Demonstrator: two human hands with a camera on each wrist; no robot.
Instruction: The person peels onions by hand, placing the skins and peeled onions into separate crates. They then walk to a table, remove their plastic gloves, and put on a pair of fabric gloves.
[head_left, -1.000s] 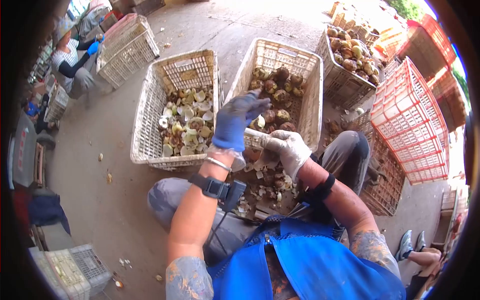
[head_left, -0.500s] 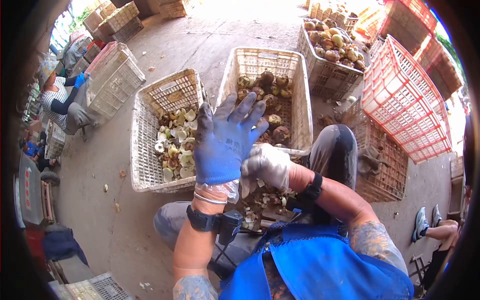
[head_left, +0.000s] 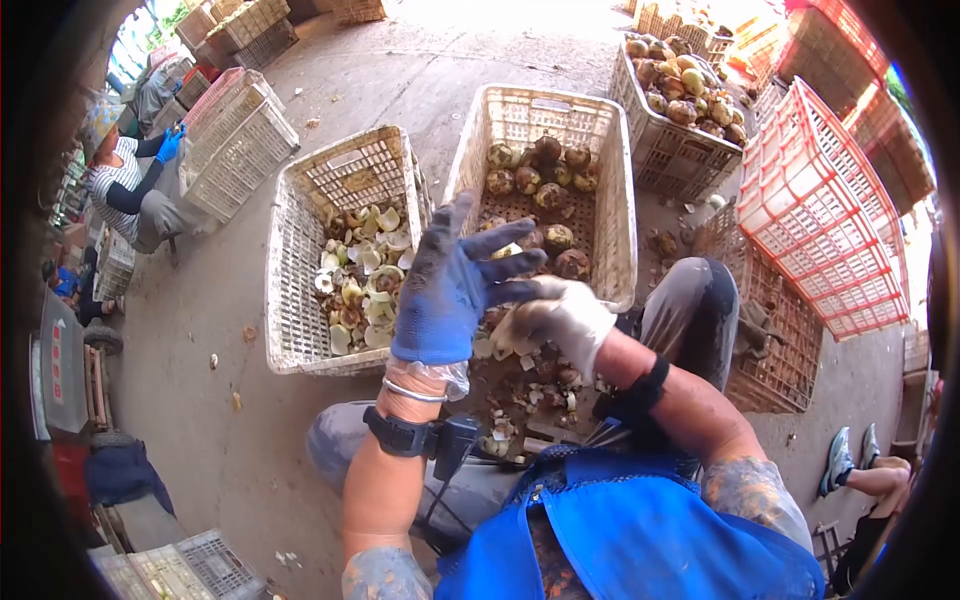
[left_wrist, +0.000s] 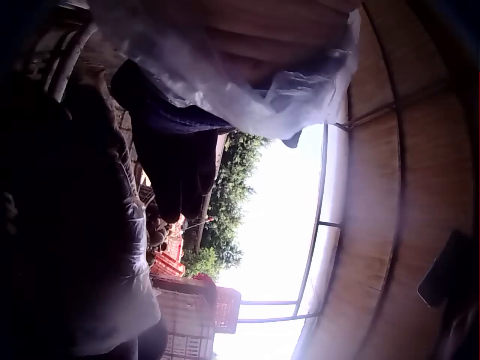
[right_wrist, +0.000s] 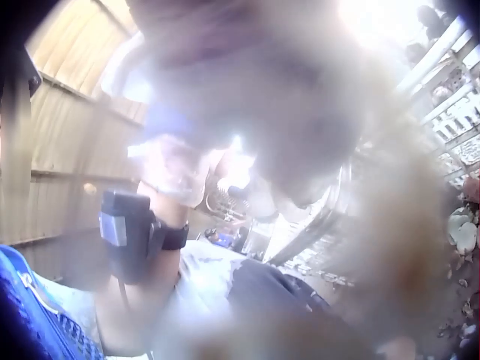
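Note:
My left hand [head_left: 445, 290], in a blue glove with dirty dark fingers, is held up with its fingers spread, above the near edges of two crates. Close to its fingertips is my right hand [head_left: 560, 318] in a whitish glove, fingers bent; whether it pinches anything is unclear. The left crate [head_left: 283, 290] has pale peels [head_left: 375, 265] in it, and the middle crate [head_left: 620, 215] has brown round bulbs [head_left: 550, 195]. The left wrist view shows the dark left glove [left_wrist: 176, 150] against the light; blur and glare hide detail in the right wrist view.
Peel scraps [head_left: 530, 395] lie between my knees. A full crate [head_left: 665, 155] stands behind on the right, near a tilted red and white crate [head_left: 820, 215]. A person in a striped top [head_left: 115, 185] sits at the left; another person's shoes [head_left: 838, 460] show at the right.
The left hand went from over the middle crate to the left with fingers spread, then turned slightly. The right hand shifted left, then back right, lower than at first.

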